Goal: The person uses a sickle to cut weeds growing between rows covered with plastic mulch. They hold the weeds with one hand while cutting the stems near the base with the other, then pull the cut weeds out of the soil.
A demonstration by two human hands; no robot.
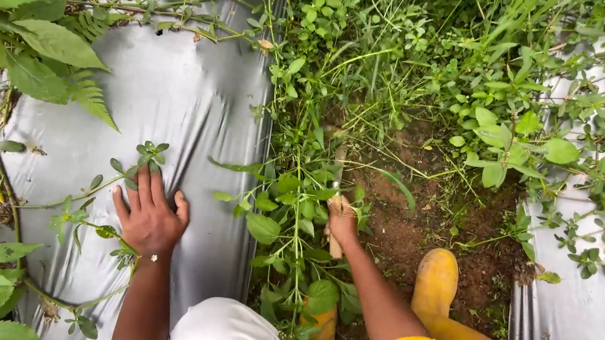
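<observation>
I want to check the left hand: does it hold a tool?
No, the left hand lies flat and open on the grey plastic sheet, holding nothing.

Glossy wrinkled plastic sheet [173, 93]; smooth rubber boot [436, 280]

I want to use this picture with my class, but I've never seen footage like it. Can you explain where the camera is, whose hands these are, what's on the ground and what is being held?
The one picture comes from a camera worn on a person's head, looking down at their own bare hands. The left hand lies flat, fingers spread, on a wrinkled silver-grey plastic ground sheet. The right hand is closed around a pale stick-like handle that runs into the leafy green weeds; its far end is hidden. Beside it is a strip of bare brown soil, with the person's yellow rubber boot on it. A second silver sheet lies at the right.
</observation>
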